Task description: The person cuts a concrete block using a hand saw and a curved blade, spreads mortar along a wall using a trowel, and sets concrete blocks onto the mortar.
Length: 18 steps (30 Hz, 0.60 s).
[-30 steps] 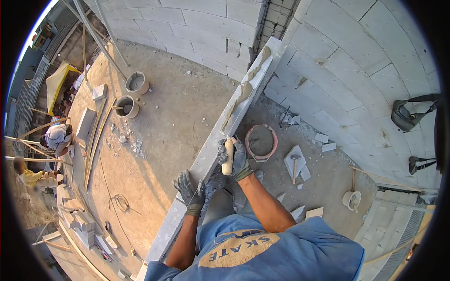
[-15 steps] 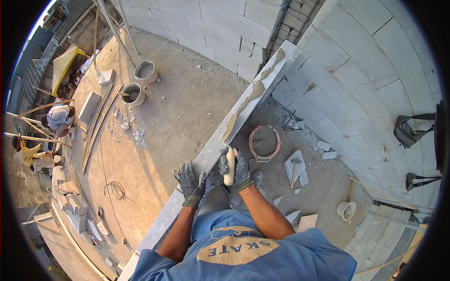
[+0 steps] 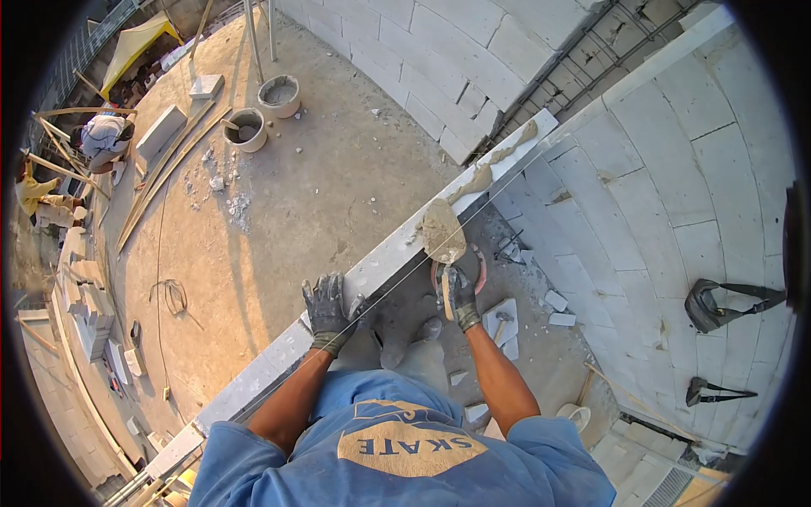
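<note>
Right hand [image 3: 459, 296], dark-gloved: fingers curled closed around the wooden handle [image 3: 446, 289] of a mortar-laden trowel [image 3: 443, 245]. Placing of each fingertip on the handle: cannot tell from this angle.

Left hand [image 3: 329, 311], gloved likewise: fingers spread, long ones fanned apart and aimed away from the body, thumb angled out toward the right. Laid palm down on top of the low block wall [image 3: 274, 353], well apart from the trowel.

Trowel at the body-side edge of the wall top, blade heaped with grey mortar, handle out on the body's side. Long axis nearly straight out from the body: blade end foremost, handle end back toward the torso. Aslant to the wall, itself running lower left to upper right. Mortar bed [image 3: 494, 169] just beyond the blade, strung along the wall top toward the far end. Taut string line [image 3: 397, 286] along the wall, seen across the blade.

Close by the right hand, partly hidden: pink-rimmed bucket [image 3: 481, 269]. Nearer the body, on the floor: hammer [image 3: 503, 319] on a pale block offcut [image 3: 511, 346]. Across the wall, farther off: two mortar buckets [image 3: 251, 145], side by side. At far left: crouched person [image 3: 103, 135], white top.
</note>
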{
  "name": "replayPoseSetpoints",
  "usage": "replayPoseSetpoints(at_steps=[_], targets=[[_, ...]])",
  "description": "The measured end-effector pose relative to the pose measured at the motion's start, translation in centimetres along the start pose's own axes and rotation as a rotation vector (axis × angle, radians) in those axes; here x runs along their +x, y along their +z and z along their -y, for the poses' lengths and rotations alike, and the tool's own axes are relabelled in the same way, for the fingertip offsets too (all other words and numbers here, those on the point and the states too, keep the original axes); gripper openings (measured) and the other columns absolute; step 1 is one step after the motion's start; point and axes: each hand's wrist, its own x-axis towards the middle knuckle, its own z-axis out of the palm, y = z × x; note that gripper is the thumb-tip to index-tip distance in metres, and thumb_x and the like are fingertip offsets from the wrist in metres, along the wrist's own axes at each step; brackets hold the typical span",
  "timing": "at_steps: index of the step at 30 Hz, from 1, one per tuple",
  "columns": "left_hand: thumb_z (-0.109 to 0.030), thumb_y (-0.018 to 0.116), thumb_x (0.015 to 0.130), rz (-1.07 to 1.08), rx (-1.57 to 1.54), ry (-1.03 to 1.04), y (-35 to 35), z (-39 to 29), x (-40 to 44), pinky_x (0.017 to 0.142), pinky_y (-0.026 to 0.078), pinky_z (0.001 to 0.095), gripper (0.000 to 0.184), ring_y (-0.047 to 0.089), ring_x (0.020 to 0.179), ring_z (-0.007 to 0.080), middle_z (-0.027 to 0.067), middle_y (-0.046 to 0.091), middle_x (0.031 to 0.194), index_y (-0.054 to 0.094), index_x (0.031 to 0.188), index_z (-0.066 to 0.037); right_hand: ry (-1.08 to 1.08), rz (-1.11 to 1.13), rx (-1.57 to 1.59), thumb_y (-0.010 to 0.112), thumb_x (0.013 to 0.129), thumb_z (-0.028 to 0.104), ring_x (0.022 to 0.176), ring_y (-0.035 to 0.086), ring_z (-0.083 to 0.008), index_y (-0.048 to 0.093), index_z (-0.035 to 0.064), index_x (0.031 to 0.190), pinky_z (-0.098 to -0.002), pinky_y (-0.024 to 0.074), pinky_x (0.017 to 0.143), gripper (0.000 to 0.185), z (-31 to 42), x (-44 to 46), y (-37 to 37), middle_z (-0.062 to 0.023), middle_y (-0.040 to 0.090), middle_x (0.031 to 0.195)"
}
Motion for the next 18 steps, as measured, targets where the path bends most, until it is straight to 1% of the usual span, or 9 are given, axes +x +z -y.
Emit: replayPoseSetpoints(at_steps=[2, 4, 8, 9, 11, 13, 16, 17, 18], targets=[[-0.044, 0.064, 0.086, 0.003, 0.006, -0.004, 0.2, 0.0, 0.1, 0.119, 0.013, 0.0603, 0.067, 0.043, 0.133, 0.0368, 0.0198, 0.054, 0.135, 0.051, 0.135, 0.0, -0.311, 0.106, -0.287, 0.054, 0.099, 0.038, 0.048, 0.053, -0.0166, 0.061, 0.0136, 0.108, -0.0334, 0.045, 0.042, 0.026, -1.2, 1.4, -1.1, -0.0033, 0.057, 0.067], [-0.048, 0.061, 0.088, 0.01, 0.035, 0.002, 0.4, 0.0, 0.1, 0.119, 0.01, 0.0602, 0.068, 0.044, 0.133, 0.0364, 0.0186, 0.054, 0.135, 0.052, 0.135, -0.001, 0.191, 0.031, 0.446, 0.052, 0.099, 0.044, 0.048, 0.054, -0.0173, 0.062, 0.0135, 0.105, -0.0328, 0.0444, 0.042, 0.032, -2.2, 2.5, -0.6, -0.0038, 0.058, 0.067], [-0.043, 0.064, 0.087, 0.012, 0.019, -0.007, 0.0, -0.2, 0.2, 0.119, 0.012, 0.0598, 0.066, 0.044, 0.132, 0.0364, 0.0196, 0.055, 0.134, 0.052, 0.134, 0.001, 0.159, -0.003, 0.411, 0.052, 0.099, 0.045, 0.049, 0.056, -0.0185, 0.062, 0.0118, 0.101, -0.0331, 0.0453, 0.043, 0.035, -5.4, -0.2, 0.1, -0.0038, 0.059, 0.069], [-0.043, 0.064, 0.087, 0.006, 0.013, -0.009, 0.1, -0.1, 0.0, 0.119, 0.012, 0.0598, 0.066, 0.044, 0.132, 0.0364, 0.0196, 0.055, 0.134, 0.052, 0.134, 0.001, 0.028, -0.03, 0.154, 0.052, 0.099, 0.045, 0.05, 0.056, -0.0181, 0.062, 0.011, 0.101, -0.0329, 0.0455, 0.043, 0.035, -4.2, -2.8, 0.6, -0.0042, 0.059, 0.069], [-0.044, 0.062, 0.088, 0.018, 0.02, -0.018, 0.1, -0.1, 0.2, 0.119, 0.011, 0.0598, 0.066, 0.043, 0.133, 0.0355, 0.0193, 0.054, 0.135, 0.051, 0.135, 0.0, 0.066, 0.026, 0.127, 0.052, 0.099, 0.042, 0.05, 0.057, -0.0172, 0.062, 0.0094, 0.101, -0.0322, 0.0459, 0.043, 0.033, -2.2, -7.0, 0.5, -0.0051, 0.06, 0.069], [-0.044, 0.061, 0.088, 0.026, -0.003, -0.039, -0.2, 0.0, 0.4, 0.119, 0.011, 0.0596, 0.065, 0.043, 0.134, 0.0352, 0.0187, 0.054, 0.136, 0.051, 0.136, 0.0, 0.256, 0.107, 0.336, 0.053, 0.1, 0.039, 0.051, 0.057, -0.0166, 0.062, 0.0088, 0.101, -0.0317, 0.0462, 0.043, 0.031, -1.5, -9.6, -0.8, -0.0055, 0.06, 0.069], [-0.048, 0.06, 0.088, 0.017, -0.014, -0.039, 0.3, 0.4, -0.1, 0.119, 0.011, 0.06, 0.067, 0.044, 0.133, 0.0347, 0.0177, 0.055, 0.135, 0.052, 0.135, -0.001, -0.037, -0.245, -0.29, 0.051, 0.101, 0.028, 0.051, 0.059, -0.0162, 0.064, 0.004, 0.101, -0.0308, 0.0465, 0.045, 0.027, 0.3, -12.1, -2.5, -0.0084, 0.062, 0.07], [-0.052, 0.059, 0.088, -0.02, 0.01, -0.018, 0.5, 0.6, -0.1, 0.119, 0.011, 0.0605, 0.069, 0.047, 0.131, 0.0344, 0.0172, 0.056, 0.133, 0.054, 0.134, -0.002, -0.295, -0.222, -0.793, 0.054, 0.099, 0.027, 0.059, 0.064, -0.0239, 0.063, 0.0028, 0.106, -0.0355, 0.0492, 0.053, 0.027, 4.6, -12.2, -2.0, -0.0131, 0.062, 0.073], [-0.052, 0.058, 0.088, -0.021, 0.003, -0.022, 0.6, 0.6, -0.1, 0.119, 0.011, 0.0602, 0.069, 0.046, 0.131, 0.0343, 0.0172, 0.056, 0.133, 0.054, 0.134, -0.002, -0.554, -0.32, -1.042, 0.061, 0.094, 0.027, 0.073, 0.066, -0.0345, 0.061, 0.004, 0.105, -0.0424, 0.05, 0.064, 0.025, 2.8, -9.7, -5.0, -0.0174, 0.063, 0.077]])
